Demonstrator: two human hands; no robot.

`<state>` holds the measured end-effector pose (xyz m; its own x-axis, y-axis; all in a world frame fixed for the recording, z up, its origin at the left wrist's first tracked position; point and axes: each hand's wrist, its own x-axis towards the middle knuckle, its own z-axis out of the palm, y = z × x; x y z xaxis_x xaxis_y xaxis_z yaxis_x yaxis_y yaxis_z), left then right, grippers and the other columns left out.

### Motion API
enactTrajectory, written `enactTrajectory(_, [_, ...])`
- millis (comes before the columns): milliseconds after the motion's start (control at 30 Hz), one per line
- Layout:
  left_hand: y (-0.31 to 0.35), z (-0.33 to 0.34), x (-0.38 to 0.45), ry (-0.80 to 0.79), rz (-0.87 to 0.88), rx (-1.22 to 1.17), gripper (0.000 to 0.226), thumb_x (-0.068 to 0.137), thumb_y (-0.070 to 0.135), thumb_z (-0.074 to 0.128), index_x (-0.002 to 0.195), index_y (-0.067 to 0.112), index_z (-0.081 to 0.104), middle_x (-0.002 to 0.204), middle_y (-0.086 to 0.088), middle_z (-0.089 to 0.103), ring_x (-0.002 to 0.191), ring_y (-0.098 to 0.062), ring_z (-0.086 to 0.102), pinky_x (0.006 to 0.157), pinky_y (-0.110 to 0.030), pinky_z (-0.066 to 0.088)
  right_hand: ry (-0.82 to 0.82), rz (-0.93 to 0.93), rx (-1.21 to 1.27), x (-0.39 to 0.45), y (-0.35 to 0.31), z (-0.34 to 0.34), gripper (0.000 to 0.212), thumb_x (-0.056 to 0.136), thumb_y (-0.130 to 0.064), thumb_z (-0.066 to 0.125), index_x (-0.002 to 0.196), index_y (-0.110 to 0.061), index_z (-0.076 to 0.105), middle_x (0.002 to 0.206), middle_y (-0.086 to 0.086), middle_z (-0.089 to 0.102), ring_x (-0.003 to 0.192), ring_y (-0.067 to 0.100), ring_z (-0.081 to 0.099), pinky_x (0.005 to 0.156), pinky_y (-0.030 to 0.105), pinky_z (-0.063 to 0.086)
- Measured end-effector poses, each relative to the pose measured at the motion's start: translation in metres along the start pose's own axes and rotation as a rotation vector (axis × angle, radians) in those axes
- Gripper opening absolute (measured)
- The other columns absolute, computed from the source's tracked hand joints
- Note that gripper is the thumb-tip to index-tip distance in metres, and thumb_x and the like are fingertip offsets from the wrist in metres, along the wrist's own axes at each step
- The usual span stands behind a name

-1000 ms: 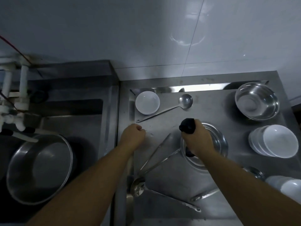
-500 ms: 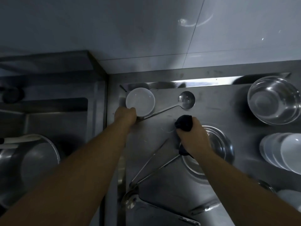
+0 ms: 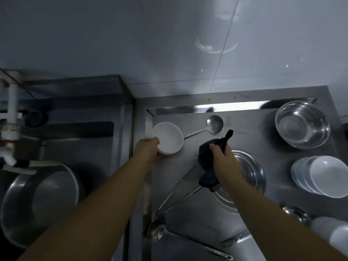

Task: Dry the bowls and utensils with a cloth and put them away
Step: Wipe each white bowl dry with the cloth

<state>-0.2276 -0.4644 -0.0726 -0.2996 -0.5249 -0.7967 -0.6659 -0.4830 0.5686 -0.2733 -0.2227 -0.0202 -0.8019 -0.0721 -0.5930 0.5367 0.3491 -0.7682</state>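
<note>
Small white ceramic bowl (image 3: 168,137) pinched at its rim by left hand (image 3: 148,147); dark crumpled cloth (image 3: 208,162) bunched in right hand (image 3: 224,159); wet rim, could slip onto steel desk (image 3: 188,185).

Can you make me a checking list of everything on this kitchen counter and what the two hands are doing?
Surface: steel counter, dim light.
Job's things: small white bowl tilted, gripped by left hand; dark cloth bunched in right hand; ladle lying behind; steel bowl; stacked white bowls; long utensils near front.
Clutter: steel plate under right hand.
Grippers: both hands holding things.
Cables: nothing seen.
Surroundings: sink with big steel basin, tap pipes, tiled wall.
</note>
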Motion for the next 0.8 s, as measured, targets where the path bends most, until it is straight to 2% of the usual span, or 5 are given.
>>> enactTrajectory(100, [-0.011,-0.013,-0.044,-0.1,-0.004,-0.002,0.024,0.095,0.017,0.063,0.112,0.0,0.069,0.088,-0.016,0.074,0.078,-0.03,0.073,0.065,-0.036,0.062,-0.053,-0.061,-0.012,-0.031,-0.015,0.001,0.011,0.1,-0.04,0.058,0.091,-0.041,0.063,0.096,-0.01,0.07,0.09,0.01,0.064,0.067,0.031,0.045])
enactTrajectory(333, [-0.033,-0.04,-0.157,-0.374,0.024,-0.127,0.015,0.094,0.011,0.065,0.107,0.005,0.072,0.096,-0.02,0.08,0.084,-0.032,0.08,0.075,-0.051,0.067,-0.15,-0.391,-0.185,-0.111,-0.04,0.001,0.018,0.091,-0.036,0.059,0.098,-0.052,0.06,0.091,-0.024,0.069,0.084,0.003,0.067,0.069,0.032,0.05])
enactTrajectory(533, [-0.039,-0.05,-0.244,-0.591,0.124,-0.261,0.038,0.094,0.013,0.071,0.127,-0.004,0.064,0.115,-0.023,0.077,0.098,-0.035,0.079,0.081,-0.042,0.065,-0.125,-0.604,-0.317,-0.173,-0.051,-0.023,0.029,0.094,-0.027,0.067,0.121,-0.036,0.063,0.109,-0.008,0.069,0.098,0.008,0.067,0.087,0.035,0.058])
enactTrajectory(667, [-0.036,-0.058,-0.285,-0.661,0.211,-0.232,0.045,0.097,0.024,0.073,0.134,0.005,0.058,0.119,-0.017,0.077,0.103,-0.033,0.079,0.081,-0.038,0.064,-0.113,-0.614,-0.205,-0.205,-0.051,-0.039,0.028,0.096,-0.027,0.068,0.12,-0.041,0.062,0.1,-0.013,0.073,0.091,0.006,0.07,0.079,0.03,0.058])
enactTrajectory(800, [-0.04,-0.068,-0.315,-0.755,0.287,-0.18,0.055,0.099,0.046,0.066,0.141,0.011,0.061,0.133,-0.017,0.072,0.115,-0.033,0.074,0.099,-0.043,0.06,-0.149,-0.65,-0.082,-0.234,-0.056,-0.056,0.027,0.095,-0.028,0.071,0.107,-0.05,0.064,0.097,-0.021,0.073,0.088,0.0,0.069,0.069,0.012,0.051])
